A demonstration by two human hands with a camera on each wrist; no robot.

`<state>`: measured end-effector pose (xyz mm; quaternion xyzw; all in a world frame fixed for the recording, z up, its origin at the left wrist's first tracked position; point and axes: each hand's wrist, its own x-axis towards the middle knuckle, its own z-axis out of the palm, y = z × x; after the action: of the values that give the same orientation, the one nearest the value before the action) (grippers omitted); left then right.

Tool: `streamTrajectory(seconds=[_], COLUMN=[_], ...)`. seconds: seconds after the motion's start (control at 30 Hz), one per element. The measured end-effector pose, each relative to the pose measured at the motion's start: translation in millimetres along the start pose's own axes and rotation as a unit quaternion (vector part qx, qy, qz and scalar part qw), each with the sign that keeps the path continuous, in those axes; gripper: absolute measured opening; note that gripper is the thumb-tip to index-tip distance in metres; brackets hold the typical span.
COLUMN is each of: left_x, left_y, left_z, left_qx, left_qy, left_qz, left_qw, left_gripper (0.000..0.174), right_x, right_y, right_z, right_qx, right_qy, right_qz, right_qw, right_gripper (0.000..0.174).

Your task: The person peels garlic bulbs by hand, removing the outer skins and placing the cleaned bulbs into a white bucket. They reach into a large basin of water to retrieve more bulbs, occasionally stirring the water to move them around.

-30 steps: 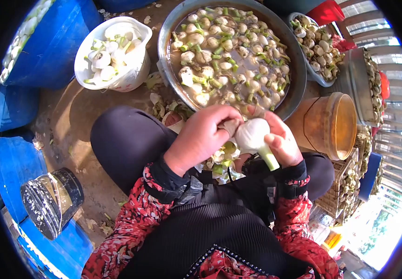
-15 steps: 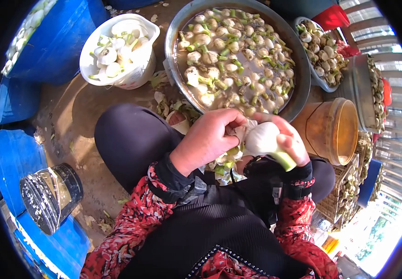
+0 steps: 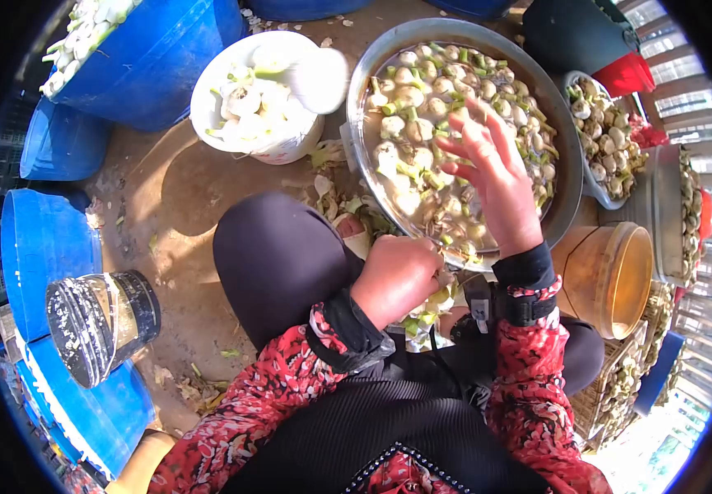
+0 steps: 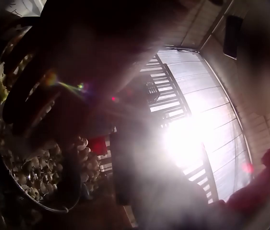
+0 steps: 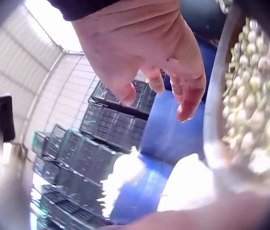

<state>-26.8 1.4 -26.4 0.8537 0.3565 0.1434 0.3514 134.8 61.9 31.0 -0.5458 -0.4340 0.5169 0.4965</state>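
Note:
My right hand (image 3: 492, 177) is raised over the near side of a wide metal basin (image 3: 571, 193) with its fingers spread; nothing lies between them in the right wrist view. A motion-blurred white garlic bulb (image 3: 320, 80) is in the air at the rim of a white bucket (image 3: 290, 140) holding peeled bulbs. In my lap area, my left hand (image 3: 397, 280) is loosely curled beside whitish-green peelings (image 3: 431, 309). I cannot tell whether its hidden fingertips still pinch any skin. Many garlic bulbs (image 3: 422, 128) with short green stems sit in the basin's murky water.
Blue tubs (image 3: 158, 66) stand along the left, with a splattered dark bucket (image 3: 105, 325) nearby. On the right are an orange bucket (image 3: 607, 276), a basin of unwashed garlic (image 3: 607, 136) and a red container (image 3: 626, 76). Stacked black crates (image 5: 72, 153) show in the right wrist view.
The peeled garlic bulb has left my right hand and flown toward the white bucket. That hand has swung up and forward and opened, while my left hand has dropped slightly.

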Motion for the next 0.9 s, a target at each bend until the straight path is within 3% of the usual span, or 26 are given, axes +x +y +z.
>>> streamTrajectory(seconds=[0.07,0.13,0.17,0.23,0.3,0.37,0.4,0.5,0.53,0.57,0.63,0.7,0.8,0.83,0.9], left_x=[-0.2,1.4,1.8,4.4,7.7,11.0,12.5,13.6,15.1,16.8,20.5,22.8,30.5,30.6,34.7], left_y=[-2.3,-1.3,-2.2,1.1,4.8,9.3,10.5,8.1,10.0,12.0,15.1,8.0,-6.0,-0.7,2.7], left_z=[-0.3,-4.0,-1.8,-3.5,-8.6,-13.0,-14.9,-13.1,-16.8,-19.1,-20.4,-10.4,15.8,12.8,13.6], left_qx=[0.034,0.026,0.013,0.002,-0.004,-0.005,-0.007,-0.057,-0.116,-0.116,-0.222,-0.3,-0.376,-0.43,-0.539], left_qy=[-0.009,-0.011,-0.009,0.005,0.023,0.07,0.068,0.091,0.065,0.063,0.155,0.223,0.287,0.262,0.19], left_qz=[-0.016,-0.018,-0.018,-0.029,-0.045,-0.086,-0.092,-0.074,-0.101,-0.101,-0.115,-0.091,-0.089,-0.124,-0.128], left_qw=[0.999,0.999,1.0,1.0,0.999,0.994,0.993,0.991,0.986,0.986,0.956,0.923,0.877,0.855,0.811], left_gripper=[0.015,0.014,0.017,0.024,0.032,0.042,0.044,0.044,0.047,0.047,0.054,0.067,0.085,0.087,0.09], right_x=[4.8,13.1,11.2,19.4,30.5,45.6,50.7,60.8,61.6,55.9,34.2,-4.2,-58.6,-75.2,-99.7], right_y=[44.4,108.9,121.8,168.4,190.4,221.9,227.1,240.2,240.1,236.8,176.1,126.7,101.8,95.7,92.8], right_z=[-23.4,-63.5,-70.3,-80.4,-75.3,-70.7,-64.3,-61.3,-60.6,-68.3,-68.7,-67.7,-76.9,-77.4,-81.0], right_qx=[-0.098,-0.342,-0.394,-0.374,-0.424,-0.389,-0.328,-0.206,-0.259,-0.17,-0.082,0.086,0.257,0.304,0.369], right_qy=[0.067,0.063,0.05,0.064,0.043,0.037,0.066,0.104,0.13,0.127,0.126,0.15,0.144,0.16,0.097], right_qz=[0.026,0.05,0.09,0.086,0.126,0.142,0.217,0.165,0.097,0.136,0.229,0.227,0.179,0.162,0.117], right_qw=[0.993,0.936,0.913,0.921,0.896,0.909,0.917,0.959,0.952,0.968,0.962,0.958,0.939,0.925,0.917], right_gripper=[0.039,0.04,0.044,0.045,0.046,0.049,0.045,0.039,0.031,0.025,0.02,0.015,0.013,0.014,0.021])
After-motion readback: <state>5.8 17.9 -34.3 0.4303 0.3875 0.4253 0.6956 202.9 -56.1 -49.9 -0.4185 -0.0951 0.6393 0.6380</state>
